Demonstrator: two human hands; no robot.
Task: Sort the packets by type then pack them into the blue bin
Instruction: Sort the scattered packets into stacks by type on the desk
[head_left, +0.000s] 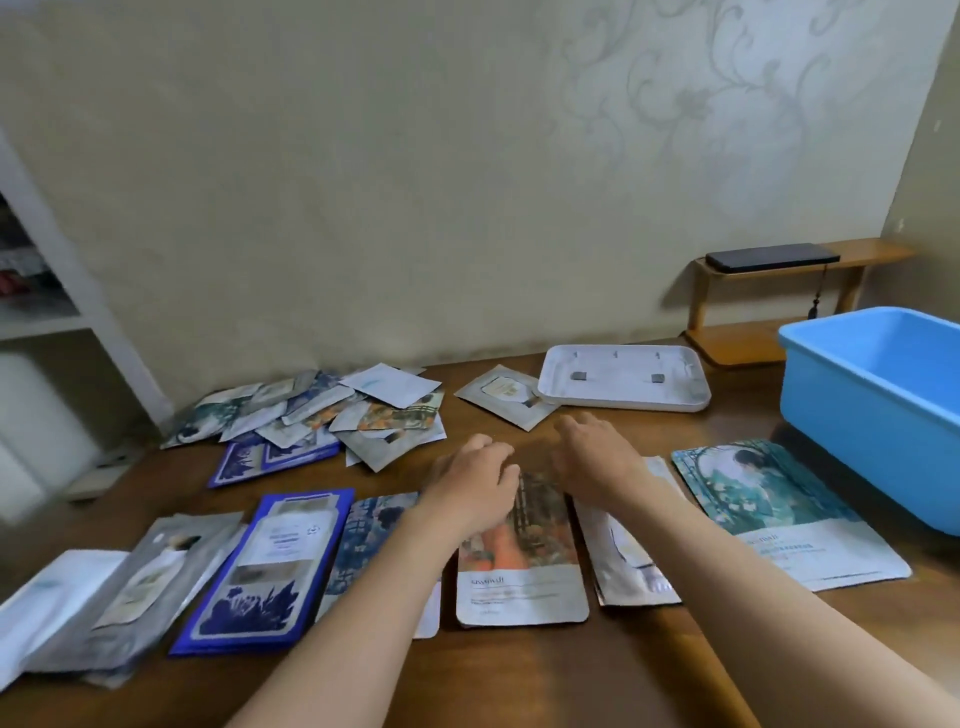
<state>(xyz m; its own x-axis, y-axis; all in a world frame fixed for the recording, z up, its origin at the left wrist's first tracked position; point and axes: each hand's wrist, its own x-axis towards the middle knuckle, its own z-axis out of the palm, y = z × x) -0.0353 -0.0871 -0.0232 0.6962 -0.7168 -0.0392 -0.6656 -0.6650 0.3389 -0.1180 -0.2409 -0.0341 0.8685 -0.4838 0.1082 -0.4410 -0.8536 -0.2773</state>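
Flat packets lie in a row along the near side of the wooden table (519, 670): white and grey packets (104, 597) at the left, a blue one (265, 566), a dark blue picture one (363, 540), an orange one (519, 566), a white one (623, 556) and a teal one (774, 509). A loose heap of packets (317, 410) sits farther back on the left. The blue bin (883, 405) stands at the right edge. My left hand (475, 480) and my right hand (597, 452) hover palm down over the top of the orange packet, fingers loosely apart, holding nothing.
A white tray (623, 382) lies upside down at the back, partly over a single grey packet (504, 395). A small wooden shelf (779, 306) with a black flat device stands behind the bin. White shelving (47, 312) is at the far left.
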